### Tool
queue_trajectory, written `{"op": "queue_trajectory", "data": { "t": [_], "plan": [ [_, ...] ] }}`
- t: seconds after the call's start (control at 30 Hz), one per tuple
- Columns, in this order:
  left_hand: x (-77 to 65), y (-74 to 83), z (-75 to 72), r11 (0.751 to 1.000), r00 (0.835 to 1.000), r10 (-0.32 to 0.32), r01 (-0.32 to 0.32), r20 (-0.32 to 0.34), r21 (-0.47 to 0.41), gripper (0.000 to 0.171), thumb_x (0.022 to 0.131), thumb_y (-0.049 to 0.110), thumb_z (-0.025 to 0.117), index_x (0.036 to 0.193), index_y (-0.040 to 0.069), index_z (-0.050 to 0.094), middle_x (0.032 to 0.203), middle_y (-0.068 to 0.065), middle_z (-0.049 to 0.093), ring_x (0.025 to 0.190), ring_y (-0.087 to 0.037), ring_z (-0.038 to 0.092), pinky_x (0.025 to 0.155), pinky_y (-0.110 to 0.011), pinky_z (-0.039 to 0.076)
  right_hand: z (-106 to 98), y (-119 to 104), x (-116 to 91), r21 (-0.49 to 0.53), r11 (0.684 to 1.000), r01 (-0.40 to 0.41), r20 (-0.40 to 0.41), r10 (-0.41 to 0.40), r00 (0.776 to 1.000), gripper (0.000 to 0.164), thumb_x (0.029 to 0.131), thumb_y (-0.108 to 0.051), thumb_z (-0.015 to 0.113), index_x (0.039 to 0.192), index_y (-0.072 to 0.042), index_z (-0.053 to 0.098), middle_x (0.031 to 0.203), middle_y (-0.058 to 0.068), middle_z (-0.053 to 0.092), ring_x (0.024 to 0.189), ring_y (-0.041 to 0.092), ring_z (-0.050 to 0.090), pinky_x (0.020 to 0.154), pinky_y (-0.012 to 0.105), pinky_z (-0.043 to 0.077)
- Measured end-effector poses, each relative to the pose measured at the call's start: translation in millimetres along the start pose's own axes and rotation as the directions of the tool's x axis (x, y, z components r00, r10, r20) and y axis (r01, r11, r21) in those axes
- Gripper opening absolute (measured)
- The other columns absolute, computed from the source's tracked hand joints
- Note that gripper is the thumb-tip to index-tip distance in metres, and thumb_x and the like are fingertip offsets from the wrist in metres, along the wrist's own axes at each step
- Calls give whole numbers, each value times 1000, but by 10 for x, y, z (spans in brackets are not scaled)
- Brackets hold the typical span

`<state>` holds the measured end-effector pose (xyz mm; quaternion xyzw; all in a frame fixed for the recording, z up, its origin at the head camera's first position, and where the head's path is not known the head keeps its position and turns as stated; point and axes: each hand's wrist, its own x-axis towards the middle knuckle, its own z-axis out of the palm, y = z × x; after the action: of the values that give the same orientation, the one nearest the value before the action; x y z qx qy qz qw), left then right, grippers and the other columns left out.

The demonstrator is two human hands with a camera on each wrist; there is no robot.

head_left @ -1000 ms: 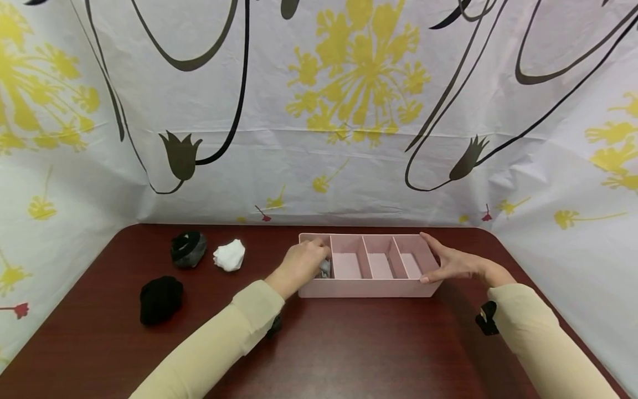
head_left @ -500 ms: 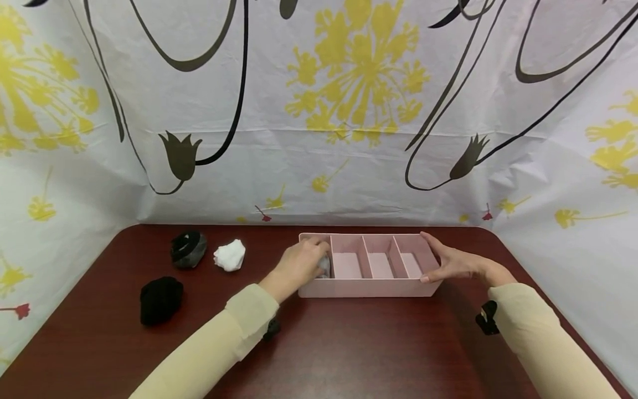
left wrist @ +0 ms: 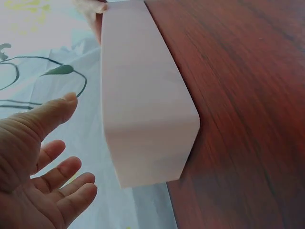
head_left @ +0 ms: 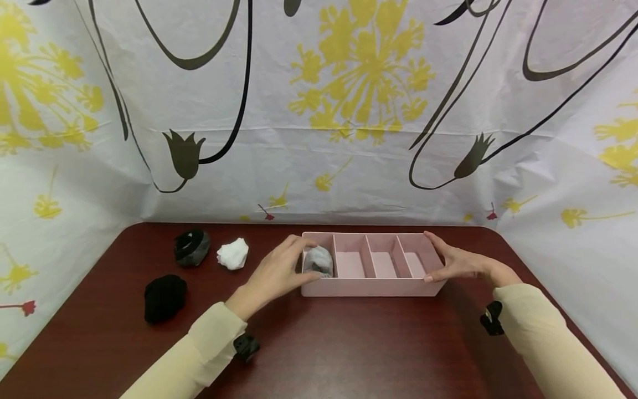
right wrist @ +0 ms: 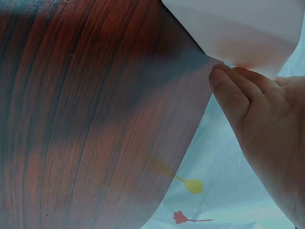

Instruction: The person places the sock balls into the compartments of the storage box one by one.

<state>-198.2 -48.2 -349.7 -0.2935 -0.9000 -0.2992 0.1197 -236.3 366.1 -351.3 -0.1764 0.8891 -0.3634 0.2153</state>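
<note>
A pink divided box (head_left: 369, 287) stands on the table with its compartments in a row. In its leftmost compartment lies a grey balled-up cloth (head_left: 319, 260) that looks like a rolled sock. My left hand (head_left: 276, 269) is at the box's left end, thumb and fingers spread apart near the compartment's rim. In the left wrist view, this hand (left wrist: 47, 162) has loose fingers and holds nothing. My right hand (head_left: 461, 264) grips the box's right end, thumb on the front rim and a finger at the back corner. Its fingers (right wrist: 233, 88) lie against the end wall in the right wrist view.
On the left of the dark red wooden table (head_left: 359, 349) lie a black bundle (head_left: 164, 298), a grey-and-black bundle (head_left: 192, 247) and a white bundle (head_left: 232, 254), probably rolled socks. A patterned cloth (head_left: 279, 177) hangs behind and beside the table.
My left hand has let go of the grey rolled sock and moved left, out of the compartment, with its fingers spreading. The right hand stays at the box's right end.
</note>
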Motion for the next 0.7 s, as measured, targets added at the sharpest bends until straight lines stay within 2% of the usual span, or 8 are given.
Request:
{"op": "queue_trajectory", "data": {
  "t": [0.13,0.27,0.53,0.7],
  "plan": [
    [-127,-70,-107,1000,1000,-20,20,-22,-11,59,72,31,81,121,11,56,118,-4,57,105,-21,57,87,-38,49,-1,2,7,1,1000,5,1,-5,1000,116,75,-19,78,148,1,-10,149,34,-8,133,50,3,101,69,15],
    [-273,-202,-235,999,998,-53,53,-33,-14,60,72,30,82,122,11,56,120,-5,57,109,-23,55,91,-39,48,-8,8,-3,-5,1000,6,3,-6,1000,116,76,-19,78,148,0,-11,149,34,-8,133,51,3,100,69,16],
    [-691,-598,-520,991,990,-109,115,-90,64,59,71,28,82,120,8,57,117,-8,58,107,-24,56,86,-42,49,-21,10,-9,-32,999,13,0,-13,1000,116,75,-17,77,148,-1,-11,148,36,-9,133,53,1,100,70,16],
    [-954,-774,-712,980,981,-148,163,-129,115,59,70,27,83,118,7,57,116,-11,58,107,-28,55,83,-48,48,-5,7,20,-37,999,21,5,-20,1000,115,75,-16,77,148,0,-10,148,36,-8,133,53,2,100,70,17]
  ]
}}
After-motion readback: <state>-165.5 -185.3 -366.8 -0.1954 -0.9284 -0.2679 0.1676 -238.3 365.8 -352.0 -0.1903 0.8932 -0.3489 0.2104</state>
